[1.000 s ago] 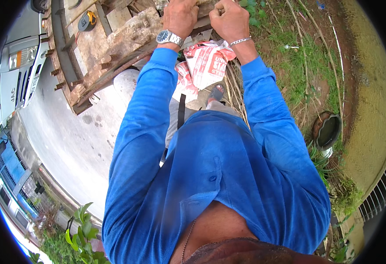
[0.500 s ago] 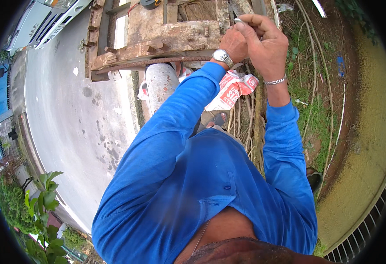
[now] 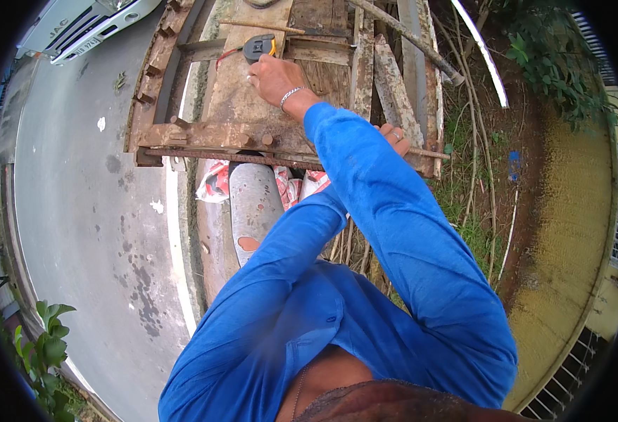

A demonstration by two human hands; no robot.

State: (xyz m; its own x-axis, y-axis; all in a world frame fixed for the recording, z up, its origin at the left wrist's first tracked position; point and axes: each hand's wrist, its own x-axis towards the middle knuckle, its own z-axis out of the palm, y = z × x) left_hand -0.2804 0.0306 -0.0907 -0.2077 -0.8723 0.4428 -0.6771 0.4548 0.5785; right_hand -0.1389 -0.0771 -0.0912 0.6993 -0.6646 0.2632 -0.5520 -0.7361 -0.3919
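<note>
My right hand (image 3: 281, 83), a chain bracelet at its wrist, reaches across to the left over the wooden bench. Its fingers are bent together, and a small white piece shows at their tips. Just beyond the knuckles, a black and yellow tape measure (image 3: 258, 48) lies on the boards; whether the fingers touch it is hard to see. Under the right sleeve, my left hand (image 3: 395, 138) is mostly hidden. Its ringed fingers curl at the bench's near right corner, where a thin rod (image 3: 432, 153) sticks out from beneath them.
The bench's rough wooden frame (image 3: 214, 135) has stubby pegs. A rusty bar (image 3: 231, 159) runs along its near edge. A pole (image 3: 414, 43) and a weathered plank (image 3: 395, 95) lie at its right. A truck (image 3: 77, 32) stands on the road at far left; a yellowish wall (image 3: 569, 204) rises at right.
My hands have parted. The right has crossed left to beside the tape measure; the left has dropped to the bench's near right corner. The view has shifted, showing more of the bench.
</note>
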